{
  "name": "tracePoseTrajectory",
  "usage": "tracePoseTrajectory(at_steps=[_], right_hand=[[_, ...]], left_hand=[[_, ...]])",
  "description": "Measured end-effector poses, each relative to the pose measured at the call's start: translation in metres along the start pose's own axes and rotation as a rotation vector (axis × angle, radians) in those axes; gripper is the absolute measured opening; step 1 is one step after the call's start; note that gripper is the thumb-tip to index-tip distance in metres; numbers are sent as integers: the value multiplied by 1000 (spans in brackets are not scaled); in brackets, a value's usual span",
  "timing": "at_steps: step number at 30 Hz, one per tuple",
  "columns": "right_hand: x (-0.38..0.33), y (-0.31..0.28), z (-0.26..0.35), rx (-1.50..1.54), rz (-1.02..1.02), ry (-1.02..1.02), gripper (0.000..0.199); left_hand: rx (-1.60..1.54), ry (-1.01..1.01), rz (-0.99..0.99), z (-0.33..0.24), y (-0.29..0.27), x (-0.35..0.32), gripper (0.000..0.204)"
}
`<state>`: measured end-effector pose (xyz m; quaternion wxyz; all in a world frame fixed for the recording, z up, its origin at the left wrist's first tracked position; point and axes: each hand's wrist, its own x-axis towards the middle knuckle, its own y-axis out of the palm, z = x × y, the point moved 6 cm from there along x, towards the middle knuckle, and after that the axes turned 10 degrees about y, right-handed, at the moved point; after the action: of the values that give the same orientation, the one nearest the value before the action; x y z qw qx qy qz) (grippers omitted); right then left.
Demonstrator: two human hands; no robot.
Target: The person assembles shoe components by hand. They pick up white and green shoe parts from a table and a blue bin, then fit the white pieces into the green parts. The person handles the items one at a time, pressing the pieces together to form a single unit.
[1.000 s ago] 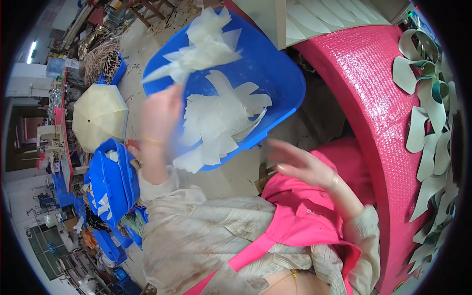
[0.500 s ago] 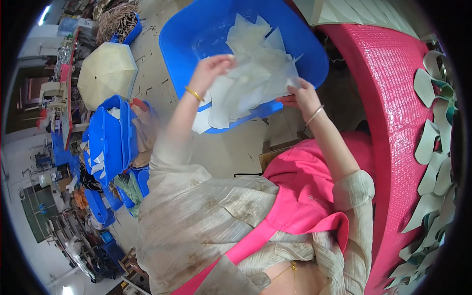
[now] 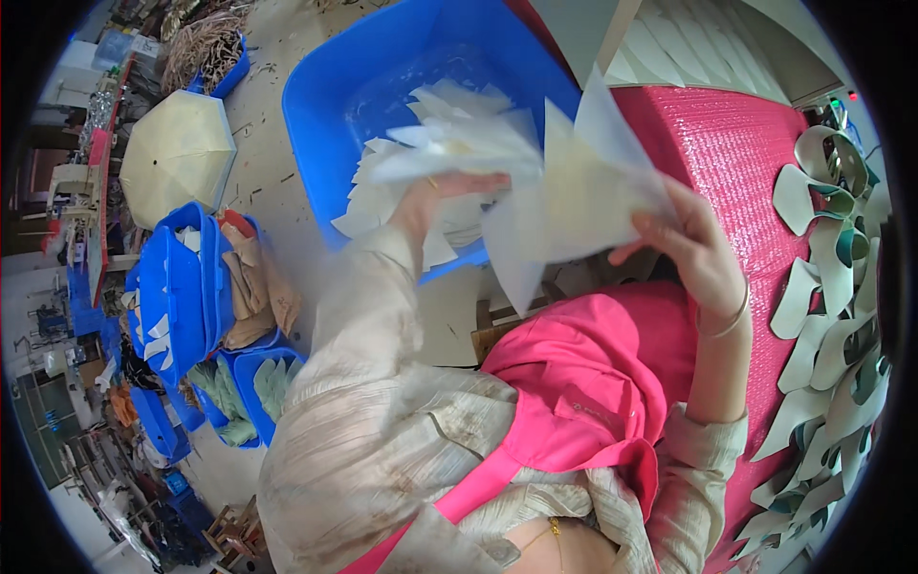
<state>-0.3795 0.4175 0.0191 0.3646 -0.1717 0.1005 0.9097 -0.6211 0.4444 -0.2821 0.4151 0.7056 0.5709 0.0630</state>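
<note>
Thin, pale, translucent cut sheets [image 3: 588, 191] with pointed corners are pinched in my right hand [image 3: 696, 244], raised beside the pink-covered table. My left hand [image 3: 449, 194] is blurred, its fingers stretched beneath another bunch of white cut sheets [image 3: 464, 143] that it holds up. Both bunches are above the near part of a big blue plastic bin [image 3: 320, 115]. More white pieces [image 3: 359, 206] lie in a heap inside that bin. The held sheets hide part of the heap and some of my left fingers.
To the right stands a table with a shiny pink cover [image 3: 708, 163], bearing several curved pale pieces [image 3: 827, 258] with green undersides. On the left are a cream umbrella [image 3: 179, 158], stacked blue bins [image 3: 182, 287] and a basket of tan strips [image 3: 206, 53].
My right hand has swung right and nearer, lifting sheets clear of the bin. My left hand has moved lower and right, now under a raised bunch. The whole view has shifted slightly.
</note>
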Motion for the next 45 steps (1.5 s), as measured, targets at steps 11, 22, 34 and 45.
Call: tracePoseTrajectory(at_steps=[11, 22, 34, 45], right_hand=[[-57, -32, -71, 62, -129, 12, 35], [3, -10, -153, 697, -93, 109, 36], [18, -34, -176, 330, -254, -18, 32], [-90, -62, -158, 544, -445, -208, 22]], left_hand=[[-34, 535, -517, -117, -64, -23, 89], [158, 1078, -597, -245, -5, -74, 83], [41, 719, -734, -243, -109, -66, 24], [-14, 803, -813, -235, -233, -21, 48]])
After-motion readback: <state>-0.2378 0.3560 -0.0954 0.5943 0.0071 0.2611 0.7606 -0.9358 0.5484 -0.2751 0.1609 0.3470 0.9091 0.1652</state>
